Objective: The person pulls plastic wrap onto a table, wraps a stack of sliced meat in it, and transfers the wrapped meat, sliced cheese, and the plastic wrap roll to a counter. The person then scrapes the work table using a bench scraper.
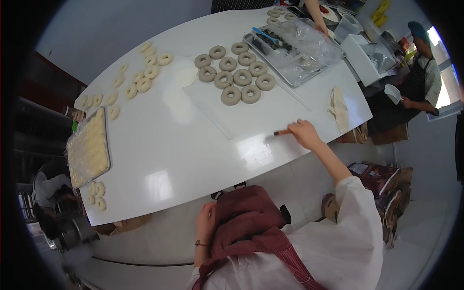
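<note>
My right hand (304, 134) is closed around the brown handle of what looks like a small brush (283, 132). Its pale tip is blurred and points left, over the near right part of the white table (193, 159). Beside the dark red apron (249, 212), my left hand (206, 217) hangs with its fingers curled in, and nothing shows in it. Several grey dough rings (242, 77) lie grouped beyond my right hand. Farther left are several pale dough rings (144, 85), some in a row, with white flour (179, 104) dusted near them.
A plastic-covered tray (309, 72) with dark filling and a blue utensil stands at the back right, another person's hand (321, 28) on it. Cream cloth (339, 110) lies by the right edge. A tray of dough pieces (107, 145) stands left. A co-worker (425, 72) holds a white scoop.
</note>
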Demonstrator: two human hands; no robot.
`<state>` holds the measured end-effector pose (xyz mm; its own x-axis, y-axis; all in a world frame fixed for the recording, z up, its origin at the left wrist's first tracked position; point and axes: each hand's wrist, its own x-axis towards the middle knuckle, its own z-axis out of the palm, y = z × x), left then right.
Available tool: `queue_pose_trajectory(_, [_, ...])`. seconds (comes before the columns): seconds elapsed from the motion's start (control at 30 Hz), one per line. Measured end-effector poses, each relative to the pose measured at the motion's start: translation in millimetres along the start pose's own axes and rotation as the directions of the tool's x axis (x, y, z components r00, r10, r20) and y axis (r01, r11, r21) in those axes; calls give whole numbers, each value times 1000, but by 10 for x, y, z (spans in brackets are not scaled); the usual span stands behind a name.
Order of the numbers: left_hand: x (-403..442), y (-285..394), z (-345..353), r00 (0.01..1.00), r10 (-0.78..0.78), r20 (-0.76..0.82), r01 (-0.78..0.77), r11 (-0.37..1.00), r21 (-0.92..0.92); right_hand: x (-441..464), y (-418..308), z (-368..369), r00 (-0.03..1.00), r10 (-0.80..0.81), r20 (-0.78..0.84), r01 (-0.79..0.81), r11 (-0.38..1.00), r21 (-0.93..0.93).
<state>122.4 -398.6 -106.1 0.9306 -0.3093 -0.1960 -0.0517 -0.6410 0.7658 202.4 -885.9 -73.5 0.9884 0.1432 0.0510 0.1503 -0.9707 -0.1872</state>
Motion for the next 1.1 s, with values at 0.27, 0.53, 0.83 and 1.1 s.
queue_pose_trajectory(0.27, [-164, -92, -202, 993, -115, 14, 115, 993, 17, 748, -461, 457, 988, -128, -82, 119, 988, -100])
queue_pose_trajectory(0.53, [-335, -367, 40, 992, -110, -64, 105, 991, -79, -1339, -18, -112, 850, -241, 468, 317, 944, -89])
queue_pose_trajectory(0.83, [-196, -322, 2, 1000, -3, 16, 3, 1000, -14, -1242, 832, 49, 723, 653, -226, -684, 723, -99])
queue_pose_trajectory(1.1, [-456, -218, -256, 974, -228, -15, 229, 973, 26, -1196, 234, -127, 943, 251, 220, -251, 967, -29])
